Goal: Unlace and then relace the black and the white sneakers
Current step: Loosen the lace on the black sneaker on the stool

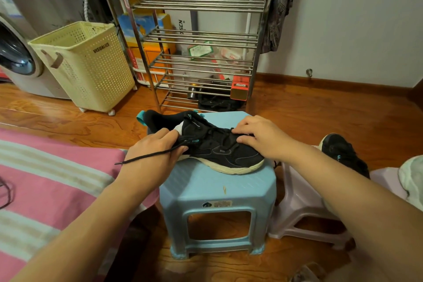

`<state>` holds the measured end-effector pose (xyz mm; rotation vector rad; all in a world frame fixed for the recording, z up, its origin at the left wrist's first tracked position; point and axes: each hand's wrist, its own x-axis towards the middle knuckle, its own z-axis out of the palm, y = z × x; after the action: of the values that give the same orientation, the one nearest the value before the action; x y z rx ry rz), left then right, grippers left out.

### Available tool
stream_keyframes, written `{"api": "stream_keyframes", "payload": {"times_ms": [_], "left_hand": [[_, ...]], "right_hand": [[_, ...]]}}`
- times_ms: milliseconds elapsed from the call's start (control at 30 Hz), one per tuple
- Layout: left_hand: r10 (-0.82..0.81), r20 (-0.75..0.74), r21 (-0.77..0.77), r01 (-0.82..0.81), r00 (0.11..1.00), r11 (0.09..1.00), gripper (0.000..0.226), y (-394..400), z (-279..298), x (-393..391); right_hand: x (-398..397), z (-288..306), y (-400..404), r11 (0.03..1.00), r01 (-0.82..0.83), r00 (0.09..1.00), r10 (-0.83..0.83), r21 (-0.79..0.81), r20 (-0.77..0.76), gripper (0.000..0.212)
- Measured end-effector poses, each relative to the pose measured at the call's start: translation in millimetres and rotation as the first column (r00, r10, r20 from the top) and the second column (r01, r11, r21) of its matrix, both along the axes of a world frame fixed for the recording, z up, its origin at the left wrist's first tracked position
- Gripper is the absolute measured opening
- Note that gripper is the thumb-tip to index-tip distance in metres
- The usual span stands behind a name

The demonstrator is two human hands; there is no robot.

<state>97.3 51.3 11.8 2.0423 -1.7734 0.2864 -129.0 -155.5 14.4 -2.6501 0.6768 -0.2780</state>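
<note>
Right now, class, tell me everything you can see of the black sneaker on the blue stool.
The black sneaker lies on the blue stool, toe to the right, heel overhanging the left edge. It looks like mesh fabric with a cream sole and teal trim. The left hand pinches its black lace, whose free end trails left. The right hand works at the lacing over the tongue.

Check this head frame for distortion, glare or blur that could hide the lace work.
Head view: wide-angle bending bows the metal rack and stretches the forearms at the edges; warm indoor light leaves glare on the wood floor; the black sneaker, left hand and right hand are sharp, but black laces blend into the upper.
</note>
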Motion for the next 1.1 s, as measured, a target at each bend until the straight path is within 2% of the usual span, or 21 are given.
{"api": "stream_keyframes", "payload": {"times_ms": [167, 267, 400, 467, 600, 667, 733, 800, 867, 900, 1100], "left_hand": [[0.005, -0.016, 0.003, -0.005, 1.0, 1.0, 0.021, -1, -2, -1], [0.024, -0.02, 0.003, -0.023, 1.0, 1.0, 0.021, 1, -1, -4], [0.042, -0.007, 0.002, -0.042, 0.999, 0.999, 0.022, 2, 0, -4], [0.051, 0.005, -0.001, -0.051, 0.999, 0.999, 0.023, 1, 1, -4], [0.087, 0.026, 0.008, -0.087, 0.996, 0.996, 0.025, 0, 4, -7], [0.094, 0.011, 0.011, -0.094, 0.996, 0.996, 0.025, 1, 4, -8], [0.074, 0.009, 0.002, -0.074, 0.997, 0.997, 0.024, 2, 3, -9], [0.06, 0.002, -0.007, -0.06, 0.998, 0.998, 0.022, 1, 3, -10], [0.054, -0.005, -0.003, -0.054, 0.999, 0.999, 0.022, 0, 2, -10], [0.052, -0.008, -0.001, -0.052, 0.999, 0.999, 0.022, -1, 2, -10], [0.067, -0.01, -0.007, -0.067, 0.998, 0.998, 0.022, 0, 0, -14]], "right_hand": [[1, 1, 4, 0.958, 0.085, 0.981, -0.128, 0.275, 0.143, 0.009], [3, -1, 11, 0.973, 0.134, 0.981, -0.156, 0.187, 0.112, 0.004], [-11, 7, 16, 0.995, 0.094, 0.994, -0.095, -0.027, -0.048, 0.015], [-25, 14, 16, 0.994, 0.083, 0.993, -0.089, -0.073, -0.078, 0.017], [-59, 12, 11, 0.972, 0.224, 0.957, -0.232, -0.065, -0.172, 0.012], [-77, 11, 4, 0.947, 0.32, 0.93, -0.315, -0.005, -0.19, 0.011], [-88, 16, 1, 0.918, 0.387, 0.919, -0.375, 0.092, -0.122, 0.011], [-84, 21, 12, 0.921, 0.346, 0.938, -0.346, 0.18, -0.032, 0.009], [-68, 22, 33, 0.925, 0.275, 0.958, -0.288, 0.263, 0.01, 0.019], [-59, 20, 43, 0.93, 0.264, 0.962, -0.273, 0.256, -0.002, 0.026], [-26, 13, 77, 0.905, 0.425, 0.903, -0.426, -0.028, -0.058, 0.058]]}}
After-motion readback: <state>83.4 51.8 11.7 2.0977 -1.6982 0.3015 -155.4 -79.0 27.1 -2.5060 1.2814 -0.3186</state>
